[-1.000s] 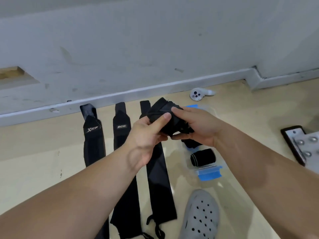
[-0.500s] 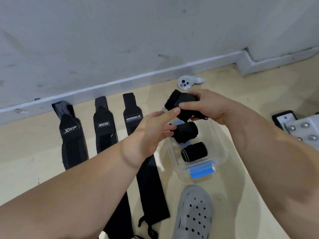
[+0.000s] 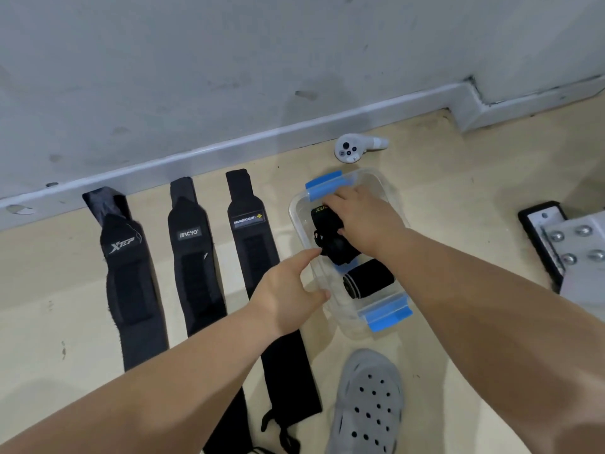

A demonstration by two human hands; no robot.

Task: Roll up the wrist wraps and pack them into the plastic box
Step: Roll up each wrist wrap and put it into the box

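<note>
Now right grip (image 3: 360,219) around rolled wrap (image 3: 322,224)

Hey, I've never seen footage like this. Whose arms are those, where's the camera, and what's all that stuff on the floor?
The camera sits on a person's head and looks down, so the two bare arms are that person's own. There is no machine here. The right hand reaches into a clear plastic box with blue clips and grips a rolled wrist wrap at the far end. Another rolled wrap lies nearer in the box. The left hand is open, its fingers at the box's left rim. Left of the box, three unrolled wraps lie flat side by side on the floor: the Xtep wrap, the middle wrap and the wrap nearest the box. A grey clog and a white controller are also in view.
</note>
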